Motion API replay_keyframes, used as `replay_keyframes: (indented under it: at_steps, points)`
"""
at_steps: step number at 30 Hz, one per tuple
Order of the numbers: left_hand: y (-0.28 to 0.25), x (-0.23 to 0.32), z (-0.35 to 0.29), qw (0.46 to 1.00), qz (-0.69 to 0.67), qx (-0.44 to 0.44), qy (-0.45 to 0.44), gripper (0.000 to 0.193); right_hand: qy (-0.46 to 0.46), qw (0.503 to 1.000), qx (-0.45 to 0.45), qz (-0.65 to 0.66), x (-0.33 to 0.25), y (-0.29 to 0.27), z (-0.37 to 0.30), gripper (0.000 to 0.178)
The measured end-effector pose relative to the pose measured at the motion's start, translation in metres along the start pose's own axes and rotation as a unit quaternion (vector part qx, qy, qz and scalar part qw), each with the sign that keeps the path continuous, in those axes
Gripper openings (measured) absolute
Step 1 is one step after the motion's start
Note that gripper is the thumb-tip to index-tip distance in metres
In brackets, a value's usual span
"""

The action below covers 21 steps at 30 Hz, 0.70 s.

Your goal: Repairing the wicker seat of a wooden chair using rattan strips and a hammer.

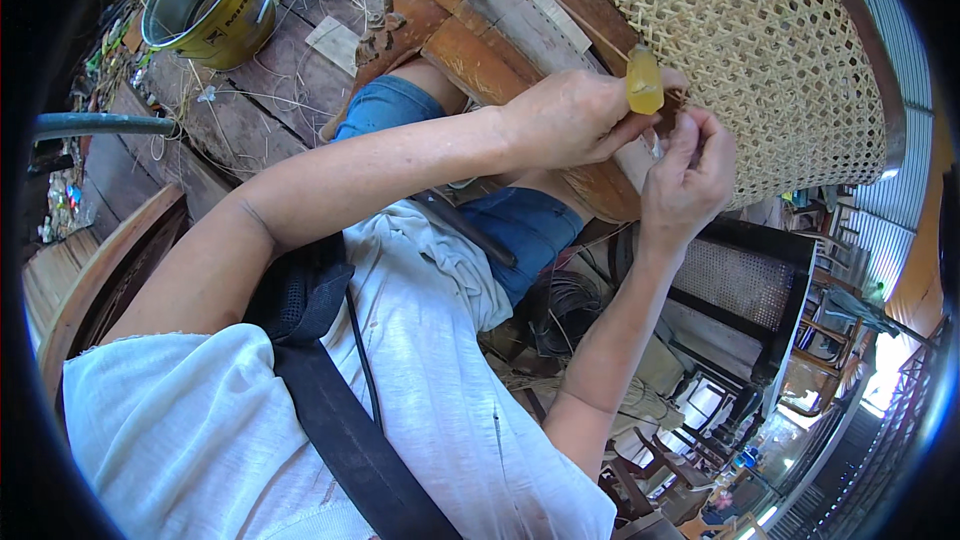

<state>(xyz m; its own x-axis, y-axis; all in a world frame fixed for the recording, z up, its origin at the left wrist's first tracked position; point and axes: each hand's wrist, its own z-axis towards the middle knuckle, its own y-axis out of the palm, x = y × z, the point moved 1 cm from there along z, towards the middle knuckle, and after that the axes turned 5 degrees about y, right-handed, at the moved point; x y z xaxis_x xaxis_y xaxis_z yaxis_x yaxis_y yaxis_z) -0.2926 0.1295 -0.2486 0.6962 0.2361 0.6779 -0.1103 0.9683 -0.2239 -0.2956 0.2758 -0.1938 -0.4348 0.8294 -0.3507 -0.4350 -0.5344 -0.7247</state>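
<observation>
A yellow, translucent handle (645,82) sits at the finger end of a seated person's left hand (575,115), against the edge of a woven cane panel (740,50). The left hand is closed, its fingers bent around the far side of the handle, most of which shows in front of them. The handle lies beyond the knuckles, to the right of the back of the hand, its long axis running nearly straight up and down in the view and roughly across the line of the left forearm. One end points toward the upper edge of the view, up along the border of the cane; the blunt lower end faces back toward the person. Whatever the handle carries cannot be made out. Just below and to the right, the right hand (690,170) is raised with thumb and forefinger drawn together, the tips near the handle's lower end but apart from it; what lies between them is too small to tell. The brown wooden frame (480,55) beside the panel rests over the person's legs, clad in blue shorts (525,230). A yellow bucket (235,30) stands on dark planks (245,130) at upper left, loose strands scattered near it.
</observation>
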Motion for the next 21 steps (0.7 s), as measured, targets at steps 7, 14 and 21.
replay_keyframes:
  at_steps: [7, 14, 21]
  points:
    - [0.018, -0.023, 0.004, 0.996, 0.003, 0.088, 0.003, 0.024, -0.058, 0.998, -0.011, -0.016, -0.002, 0.003, 0.017, 0.007]
    - [0.025, -0.012, 0.016, 0.984, -0.023, 0.178, 0.004, 0.015, -0.083, 0.991, 0.038, -0.101, -0.003, 0.016, 0.014, 0.008]
    - [0.026, -0.010, 0.017, 0.986, -0.010, 0.163, -0.017, 0.016, -0.108, 0.983, 0.082, -0.124, 0.003, 0.026, 0.012, 0.009]
